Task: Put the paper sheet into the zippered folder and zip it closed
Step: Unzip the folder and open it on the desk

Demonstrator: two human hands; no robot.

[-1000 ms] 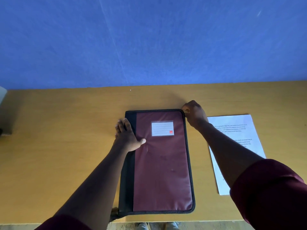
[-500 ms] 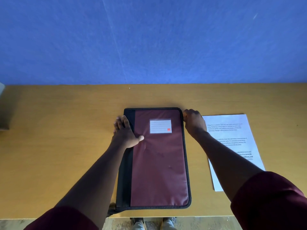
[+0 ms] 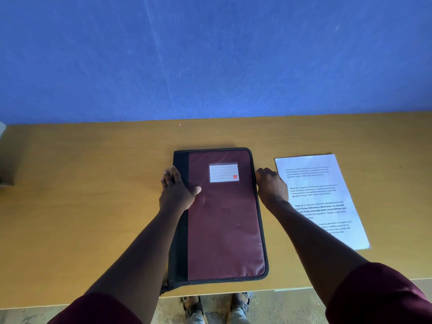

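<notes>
- Head view, reading from left to right with the folder (image 3: 224,216) as the landmark: bare yellow-brown bench (image 3: 81,206), smooth and matt, lies to the left of it.
- Left hand (image 3: 176,191) lies flat on the folder's left edge, fingers together over the black spine strip, thumb spread onto the maroon cover; it presses down and pinches nothing.
- Folder: a closed rectangle with rounded corners, maroon woven fabric with a faint sheen, a few soft dents, and a black zip track along its far, right and near edges. A clear pocket with a lined label (image 3: 223,173) sits near its far end. Its near end slightly overhangs the bench edge. It looks padded and moderately stiff, light enough to slide, so it wants pinning while the zip is worked.
- Right hand (image 3: 272,188) is curled against the folder's right edge, up toward the far corner, fingertips at the zip track. Whether it pinches the zip pull I cannot tell; the pull is hidden.
- Paper sheet (image 3: 327,181) lies flat just right of the folder, apart from it, partly under the right forearm. White, thin and printed, it should be floppy and easily creased; best lifted by an edge or corner.
</notes>
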